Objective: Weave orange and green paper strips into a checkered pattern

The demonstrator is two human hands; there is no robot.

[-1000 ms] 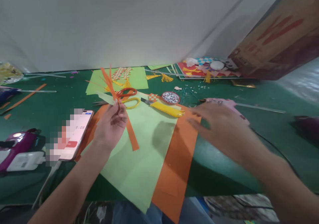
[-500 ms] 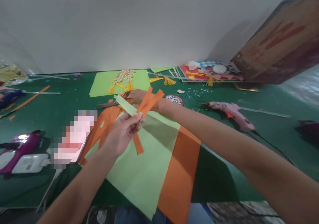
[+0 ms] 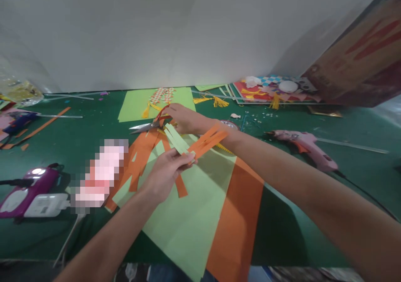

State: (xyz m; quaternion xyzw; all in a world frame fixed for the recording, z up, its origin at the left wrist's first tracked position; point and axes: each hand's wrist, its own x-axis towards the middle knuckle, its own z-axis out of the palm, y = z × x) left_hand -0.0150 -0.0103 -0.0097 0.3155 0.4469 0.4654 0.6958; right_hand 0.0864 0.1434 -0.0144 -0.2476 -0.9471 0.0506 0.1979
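My left hand pinches a small bundle of crossed paper strips between thumb and fingers. Light green strips point up and left from it, while orange strips fan out to the right. Beyond it, my right hand has its fingers closed round the red-orange handle of a pair of scissors, blades pointing left. The handle is partly hidden by the fingers. Under both hands lie a light green sheet and an orange sheet, with loose orange strips to the left.
A pink glue gun lies at right with its cord. At left are a blurred-out phone and a purple power strip with a white charger. Yellow tassels and a paper bag stand near the wall.
My right hand has closed on the scissors' handle and raised it slightly. My left hand and the strips have shifted a little right and down; the whole view has shifted somewhat too.
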